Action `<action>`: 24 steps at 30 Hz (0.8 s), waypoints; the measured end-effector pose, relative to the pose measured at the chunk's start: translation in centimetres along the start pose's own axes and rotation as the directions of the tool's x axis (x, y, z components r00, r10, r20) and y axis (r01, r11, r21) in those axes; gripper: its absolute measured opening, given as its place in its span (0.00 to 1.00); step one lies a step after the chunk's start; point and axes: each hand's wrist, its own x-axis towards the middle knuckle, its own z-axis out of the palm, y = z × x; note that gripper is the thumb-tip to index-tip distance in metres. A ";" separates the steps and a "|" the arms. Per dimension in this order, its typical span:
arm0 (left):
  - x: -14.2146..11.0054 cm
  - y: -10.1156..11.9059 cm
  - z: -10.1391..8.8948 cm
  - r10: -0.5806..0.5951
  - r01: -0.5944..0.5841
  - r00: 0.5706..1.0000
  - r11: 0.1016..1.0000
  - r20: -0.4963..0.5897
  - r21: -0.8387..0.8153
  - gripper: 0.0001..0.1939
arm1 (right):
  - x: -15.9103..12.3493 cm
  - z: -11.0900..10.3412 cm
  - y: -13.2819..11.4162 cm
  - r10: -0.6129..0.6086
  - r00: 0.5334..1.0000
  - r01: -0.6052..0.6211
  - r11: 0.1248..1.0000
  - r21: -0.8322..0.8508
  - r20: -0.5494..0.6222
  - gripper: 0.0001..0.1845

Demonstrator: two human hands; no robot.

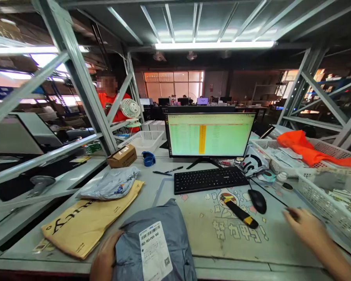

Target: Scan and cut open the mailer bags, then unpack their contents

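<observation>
A grey plastic mailing bag [179, 230] with a white shipping label [155, 249] lies at the front edge of the desk. Wrapped around its left side is my left hand [105, 255], fingers partly hidden. Off to the right, my right hand [305, 226] is over the desk beside a white basket, slightly blurred. Its fingers are closed around a small dark thing that I cannot make out. A yellow and black utility knife [240, 212] rests on the printed mat, between the bag and my right hand. Just beyond it sits a black mouse [257, 201].
A keyboard [210, 180] stands before the monitor [210, 134]. Left are a yellow envelope [84, 230], a pale plastic parcel [111, 181], a small cardboard box [122, 156] and blue tape [149, 159]. White baskets [324, 199] line the right side. Metal shelf posts [76, 78] frame the desk.
</observation>
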 end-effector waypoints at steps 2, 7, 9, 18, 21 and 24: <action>-0.1 0.3 -0.4 0.038 -0.039 0.999 0.998 0.027 0.040 0.33 | 1.3 1.8 -6.2 -0.119 0.984 0.114 0.993 0.039 0.130 0.26; -0.3 1.3 -1.2 0.043 -0.045 0.999 0.995 0.029 0.089 0.34 | 4.7 6.6 -14.9 -0.152 0.971 0.152 0.988 0.014 0.183 0.24; -0.3 1.3 -1.2 0.052 -0.056 0.997 0.994 0.051 0.092 0.33 | 5.7 7.5 -16.4 -0.169 0.970 0.169 0.985 0.011 0.173 0.23; -0.4 1.8 -1.3 -0.029 0.029 0.999 0.999 0.016 -0.024 0.29 | 6.4 8.4 -18.4 -0.253 0.945 0.261 0.965 -0.011 0.207 0.24; -0.4 0.8 -0.6 0.001 0.000 1.000 1.000 0.026 -0.026 0.30 | 4.5 8.4 -17.1 -0.282 0.931 0.294 0.956 -0.019 0.231 0.24; 0.0 0.2 -0.2 -0.011 0.011 1.000 1.000 0.021 0.017 0.31 | 1.2 8.8 -14.6 -0.319 0.905 0.343 0.939 -0.038 0.282 0.23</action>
